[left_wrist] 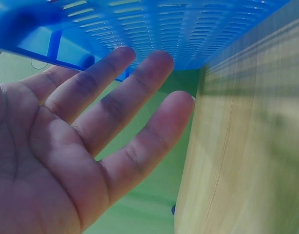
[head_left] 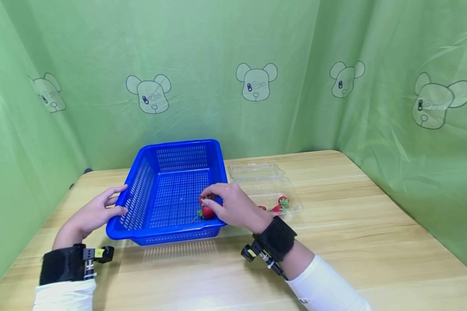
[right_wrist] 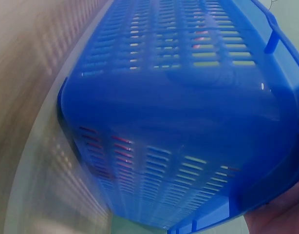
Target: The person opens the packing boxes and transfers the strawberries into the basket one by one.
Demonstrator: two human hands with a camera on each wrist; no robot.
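Note:
A blue slotted plastic basket (head_left: 179, 229) stands on the table in front of me. My left hand (head_left: 95, 211) is at its left rim, its fairly straight fingers (left_wrist: 149, 78) under the rim by the slotted side wall. My right hand (head_left: 235, 203) reaches over the right rim, thumb and fingers pinching a strawberry (head_left: 201, 200) low in the near right corner. Right below that, another strawberry (head_left: 207, 212) with green leaves shows in the basket. In the right wrist view the basket's outer wall (right_wrist: 174, 102) fills most of the picture, hiding the fingertips.
Right of the basket lies an open clear plastic clamshell box (head_left: 270, 185), with several strawberries (head_left: 277, 208) at its near side. The wooden table (head_left: 358, 224) runs on to the right. Green curtains (head_left: 202, 52) with bear-head prints close off the back and sides.

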